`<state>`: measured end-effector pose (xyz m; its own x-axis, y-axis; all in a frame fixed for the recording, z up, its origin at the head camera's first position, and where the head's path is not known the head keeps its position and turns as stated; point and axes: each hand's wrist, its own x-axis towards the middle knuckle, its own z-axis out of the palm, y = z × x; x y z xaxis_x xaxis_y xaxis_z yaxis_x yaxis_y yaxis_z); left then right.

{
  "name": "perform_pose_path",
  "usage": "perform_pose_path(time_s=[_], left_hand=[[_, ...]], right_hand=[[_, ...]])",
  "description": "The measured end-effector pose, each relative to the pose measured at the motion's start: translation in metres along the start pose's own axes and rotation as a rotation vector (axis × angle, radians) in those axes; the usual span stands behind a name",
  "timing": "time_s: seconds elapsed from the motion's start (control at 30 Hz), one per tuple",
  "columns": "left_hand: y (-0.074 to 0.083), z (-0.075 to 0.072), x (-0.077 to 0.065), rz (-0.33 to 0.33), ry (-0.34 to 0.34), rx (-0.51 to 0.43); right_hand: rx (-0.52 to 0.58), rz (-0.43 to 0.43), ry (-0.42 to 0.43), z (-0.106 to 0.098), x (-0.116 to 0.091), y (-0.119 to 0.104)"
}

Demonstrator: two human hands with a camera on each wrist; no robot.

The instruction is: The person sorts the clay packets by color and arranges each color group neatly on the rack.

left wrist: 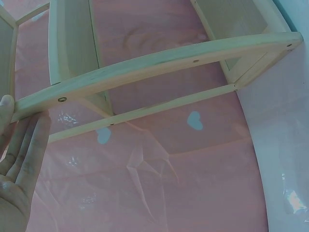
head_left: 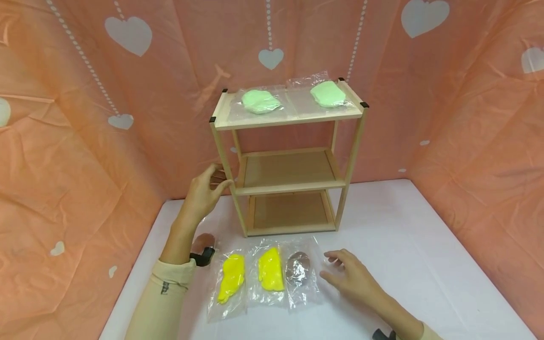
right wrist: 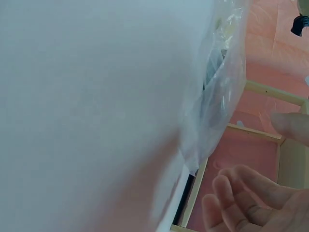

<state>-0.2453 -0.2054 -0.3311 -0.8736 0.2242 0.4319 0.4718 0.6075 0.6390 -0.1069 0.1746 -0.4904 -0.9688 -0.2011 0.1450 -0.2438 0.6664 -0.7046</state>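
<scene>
A three-tier wooden shelf [head_left: 293,189] stands on the white table. My left hand [head_left: 203,192] is at its left front post [left wrist: 159,70], thumb on one side and fingers on the other, pinching it. On the top board lie two clear bags with pale green clay-like lumps [head_left: 260,101] [head_left: 328,94]. In front of the shelf, clear bags hold two yellow lumps [head_left: 232,278] [head_left: 271,270] and a brown lump [head_left: 298,269]. Just right of the brown one hovers my right hand [head_left: 354,278], fingers loosely bent, holding nothing; the right wrist view shows its fingers [right wrist: 241,198] apart.
Another brown lump [head_left: 204,243] in a bag lies beneath my left forearm, partly hidden by the wrist strap [head_left: 202,257]. The shelf's middle board [head_left: 291,169] and bottom board [head_left: 291,211] show bare wood. Pink cloth [head_left: 382,141] with white hearts surrounds the table [head_left: 425,264].
</scene>
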Motion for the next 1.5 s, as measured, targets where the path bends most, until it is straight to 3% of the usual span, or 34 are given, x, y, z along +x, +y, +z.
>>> perform_pose_path(time_s=[0.23,0.6,1.17,1.5], left_hand=[[0.0,0.0,0.0,-0.006,-0.001,0.003],[0.0,0.0,0.001,-0.002,-0.005,-0.01],[0.0,-0.001,0.001,0.0,-0.003,-0.009],[0.001,0.0,0.001,-0.004,-0.002,-0.001]], right_hand=[[-0.099,0.107,-0.061,0.008,-0.005,0.0],[-0.141,0.153,-0.115,0.011,-0.007,-0.006],[-0.23,0.113,-0.143,0.023,0.003,-0.003],[-0.214,0.105,-0.168,0.025,0.007,-0.008]])
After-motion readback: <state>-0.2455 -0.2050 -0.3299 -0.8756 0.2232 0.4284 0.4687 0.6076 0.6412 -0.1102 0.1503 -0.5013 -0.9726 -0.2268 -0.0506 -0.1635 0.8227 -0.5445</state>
